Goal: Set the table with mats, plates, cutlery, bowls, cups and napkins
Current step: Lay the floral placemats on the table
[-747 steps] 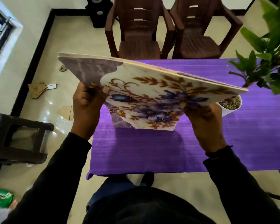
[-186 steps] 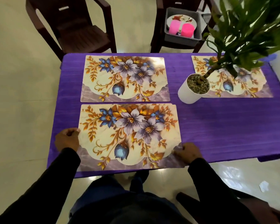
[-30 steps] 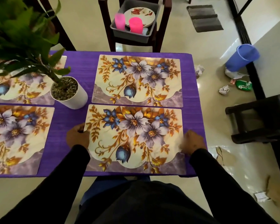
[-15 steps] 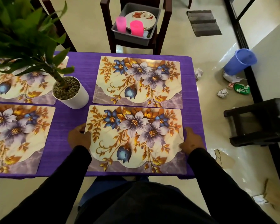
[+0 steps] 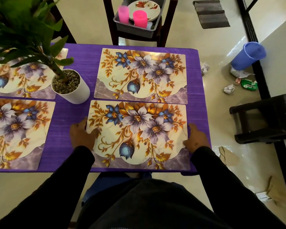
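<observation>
A pale tiled floor (image 5: 221,113) runs round a worktop (image 5: 195,96) draped in purple cloth. The left hand (image 5: 82,136) and right hand (image 5: 196,140) bracket the near mat (image 5: 137,134), one at each short side. The left hand's thumb lies over the mat's edge with the fingers apparently curled beside or under it; the right hand lies against the opposite edge, fingers loosely bent, and whether it pinches the mat I cannot tell. The mat lies flat between the hands, its far edge just beside the far mat (image 5: 141,75) beyond them. Two more mats (image 5: 15,129) lie to the left of the left hand, past a potted plant (image 5: 69,86).

The step looks like squaring up the last mat. To do it well, slide with both hands evenly so the mat's long edge runs parallel to the worktop's near edge, keep a narrow even gap from the far mat, and match the left pair's line. Further off, past the far mat, a tub (image 5: 135,28) on a chair (image 5: 165,35) holds plates (image 5: 149,7) and pink cups (image 5: 139,19), likely what comes next.
</observation>
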Demonstrator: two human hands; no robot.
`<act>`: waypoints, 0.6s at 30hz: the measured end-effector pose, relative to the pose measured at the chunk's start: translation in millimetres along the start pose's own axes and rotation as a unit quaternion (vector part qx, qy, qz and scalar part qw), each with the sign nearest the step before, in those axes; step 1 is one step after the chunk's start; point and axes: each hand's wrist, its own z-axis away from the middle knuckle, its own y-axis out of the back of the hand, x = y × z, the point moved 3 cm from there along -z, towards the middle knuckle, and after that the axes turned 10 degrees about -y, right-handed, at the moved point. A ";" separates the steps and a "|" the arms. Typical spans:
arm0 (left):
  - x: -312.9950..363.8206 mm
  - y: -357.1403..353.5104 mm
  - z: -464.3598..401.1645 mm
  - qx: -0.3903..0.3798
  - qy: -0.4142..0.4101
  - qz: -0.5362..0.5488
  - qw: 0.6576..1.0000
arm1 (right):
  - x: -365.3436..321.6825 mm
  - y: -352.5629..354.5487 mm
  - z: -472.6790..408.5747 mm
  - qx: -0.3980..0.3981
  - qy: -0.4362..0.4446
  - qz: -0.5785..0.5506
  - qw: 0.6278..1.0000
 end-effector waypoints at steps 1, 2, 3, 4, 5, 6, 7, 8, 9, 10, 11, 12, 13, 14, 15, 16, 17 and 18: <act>0.2 -0.1 6.2 -0.024 -0.030 -0.029 0.999 | 0.8 -0.8 0.0 0.008 0.009 0.026 1.000; 0.1 -1.2 15.3 -0.049 -0.063 -0.048 0.996 | 1.4 -2.0 1.4 0.019 0.026 0.046 0.998; -1.3 -2.8 24.9 -0.075 -0.104 -0.062 0.990 | 0.8 -3.6 4.4 0.033 0.056 0.059 0.996; -3.5 -4.7 34.6 -0.102 -0.151 -0.079 0.980 | -0.8 -5.4 9.1 0.050 0.099 0.069 0.991; -8.9 -8.7 44.8 -0.132 -0.195 -0.100 0.967 | -3.0 -8.7 14.4 0.059 0.143 0.087 0.984; -18.6 -14.5 53.5 -0.162 -0.225 -0.123 0.953 | -5.4 -14.3 19.7 0.058 0.180 0.122 0.974; -26.1 -19.1 61.2 -0.184 -0.243 -0.144 0.941 | -6.7 -23.4 23.9 0.044 0.206 0.173 0.962; -32.2 -22.8 66.0 -0.194 -0.248 -0.153 0.937 | -7.2 -34.5 26.8 0.027 0.223 0.224 0.948; -36.0 -25.1 68.2 -0.194 -0.251 -0.152 0.936 | -7.0 -46.0 29.1 0.010 0.237 0.265 0.935; -36.7 -25.1 69.1 -0.189 -0.252 -0.150 0.937 | -6.2 -56.7 31.1 -0.003 0.245 0.295 0.924; -34.6 -24.5 69.0 -0.187 -0.256 -0.152 0.936 | -5.1 -65.3 32.8 -0.009 0.249 0.315 0.916; -34.3 -24.7 68.8 -0.190 -0.260 -0.156 0.934 | -3.6 -71.3 34.5 -0.007 0.251 0.327 0.911; -34.6 -24.8 68.4 -0.196 -0.262 -0.160 0.931 | -2.4 -74.6 35.2 -0.001 0.250 0.332 0.909; -35.5 -25.0 67.7 -0.202 -0.260 -0.161 0.930 | -2.2 -76.0 35.2 0.004 0.249 0.333 0.909; -36.0 -25.3 67.5 -0.203 -0.259 -0.161 0.931 | -1.9 -75.9 34.3 0.006 0.248 0.334 0.909; -36.1 -26.1 68.0 -0.202 -0.258 -0.161 0.931 | -2.1 -74.8 33.2 0.004 0.249 0.334 0.909; -36.0 -26.9 69.1 -0.198 -0.260 -0.161 0.931 | -2.1 -73.7 32.4 0.000 0.251 0.334 0.909; -35.3 -27.1 70.5 -0.193 -0.263 -0.160 0.932 | -1.8 -72.6 31.5 -0.003 0.253 0.333 0.908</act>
